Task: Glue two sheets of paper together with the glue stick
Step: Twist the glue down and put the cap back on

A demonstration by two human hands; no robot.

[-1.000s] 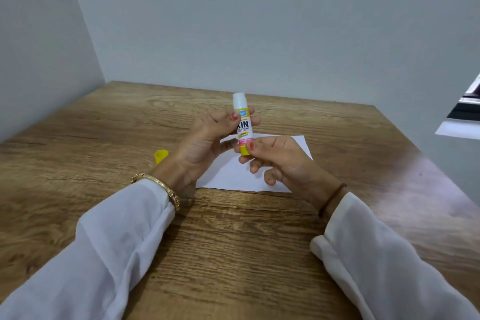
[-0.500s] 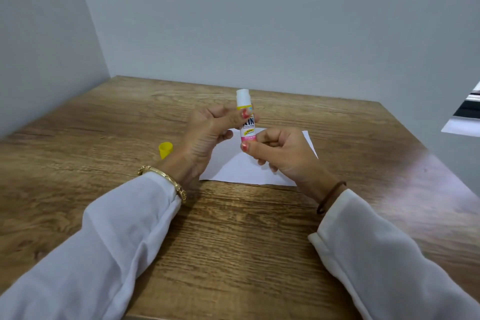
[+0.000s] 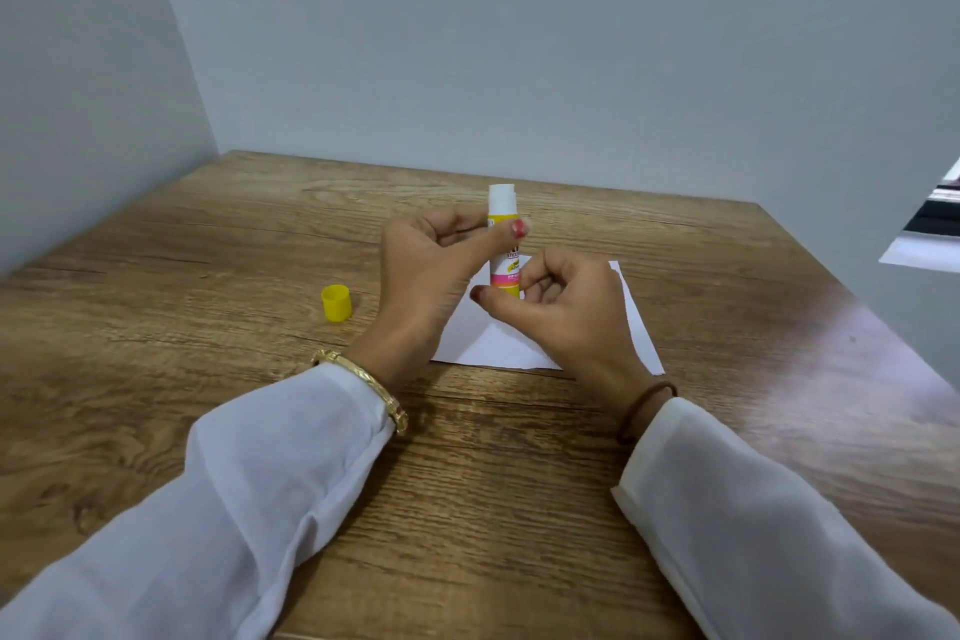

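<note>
An uncapped glue stick (image 3: 504, 244) stands upright above the table, its white glue end on top and a yellow base below. My left hand (image 3: 431, 270) pinches its upper body between thumb and fingers. My right hand (image 3: 566, 307) grips the yellow base with thumb and fingertips. White paper (image 3: 493, 343) lies flat on the table beneath both hands, partly hidden by them; I cannot tell whether it is one sheet or two. The yellow cap (image 3: 336, 303) stands on the table left of my left hand.
The wooden table (image 3: 467, 483) fills the lower view and meets grey walls at the back and left. At the far right edge a white and dark object (image 3: 930, 234) shows beyond the table.
Both hands keep their hold on the glue stick. My right thumb and fingers have shifted around the base, and the view has tilted slightly so the table sits lower.
</note>
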